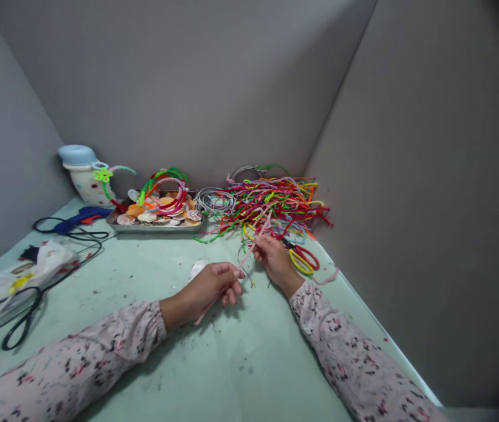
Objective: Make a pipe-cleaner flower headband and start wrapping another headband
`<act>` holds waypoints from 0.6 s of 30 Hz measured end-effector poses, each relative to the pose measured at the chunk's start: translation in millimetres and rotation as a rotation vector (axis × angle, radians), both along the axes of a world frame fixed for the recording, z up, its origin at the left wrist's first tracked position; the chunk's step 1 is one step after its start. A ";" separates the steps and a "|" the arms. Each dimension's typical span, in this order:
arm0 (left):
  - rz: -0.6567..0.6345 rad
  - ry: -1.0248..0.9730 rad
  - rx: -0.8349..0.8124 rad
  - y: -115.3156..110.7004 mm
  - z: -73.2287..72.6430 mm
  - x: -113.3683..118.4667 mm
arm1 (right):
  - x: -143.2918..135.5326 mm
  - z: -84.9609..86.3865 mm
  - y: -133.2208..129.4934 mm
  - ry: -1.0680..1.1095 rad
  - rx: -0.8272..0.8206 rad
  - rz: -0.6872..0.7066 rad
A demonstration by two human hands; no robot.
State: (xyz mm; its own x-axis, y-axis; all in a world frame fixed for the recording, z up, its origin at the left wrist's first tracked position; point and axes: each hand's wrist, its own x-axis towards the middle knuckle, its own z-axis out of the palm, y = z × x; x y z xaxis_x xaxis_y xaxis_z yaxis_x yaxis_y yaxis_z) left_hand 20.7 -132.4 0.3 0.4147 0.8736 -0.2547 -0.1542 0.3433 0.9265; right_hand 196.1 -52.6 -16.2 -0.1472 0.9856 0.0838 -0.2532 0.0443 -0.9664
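A pale pink pipe cleaner point(246, 256) runs slantwise between my two hands above the green tabletop. My left hand point(215, 285) pinches it near its middle, and its lower end sticks out below that palm. Higher up, my right hand point(272, 256) closes its fingers on the same stem, whose tip points toward a pile of coloured pipe cleaners point(276, 202). Scissors with red and yellow handles point(303, 261) lie just right of my right hand, their blades partly hidden. Behind my left hand is a small white piece point(198, 268).
A metal tray point(157, 228) of seashells, with pipe-cleaner rings on top, stands at the back. Coiled grey wire point(215, 200) lies beside it. To the left are a blue glue gun point(83, 217), black cable point(34, 316), a plastic bag point(50, 261) and a blue-lidded white container point(83, 176).
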 end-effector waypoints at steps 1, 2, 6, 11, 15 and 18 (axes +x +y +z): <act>0.012 -0.010 -0.006 -0.5 0.6 0.2 | 1.3 0.1 0.8 0.004 -0.004 0.001; 0.021 -0.022 -0.015 -1.0 1.1 0.2 | 2.8 0.2 1.8 0.008 -0.005 -0.002; 0.029 -0.063 -0.038 -1.7 1.5 -0.7 | 8.9 -0.6 5.9 0.028 0.008 -0.041; 0.010 -0.064 -0.035 0.1 -3.2 -1.6 | 11.9 -3.3 9.3 0.038 0.034 -0.102; -0.028 -0.031 -0.010 -0.4 -3.7 -0.5 | 10.2 -3.5 9.4 0.053 0.056 -0.159; -0.032 -0.027 0.000 -2.0 -1.4 0.0 | 9.2 -2.1 8.7 0.068 0.056 -0.169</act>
State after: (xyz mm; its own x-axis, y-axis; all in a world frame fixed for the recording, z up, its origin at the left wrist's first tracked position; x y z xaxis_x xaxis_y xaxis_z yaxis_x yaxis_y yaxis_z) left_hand 20.8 -134.4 -1.1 0.4496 0.8595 -0.2430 -0.1684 0.3487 0.9220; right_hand 205.4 -43.9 -18.2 0.0279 0.9893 0.1434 -0.3024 0.1451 -0.9421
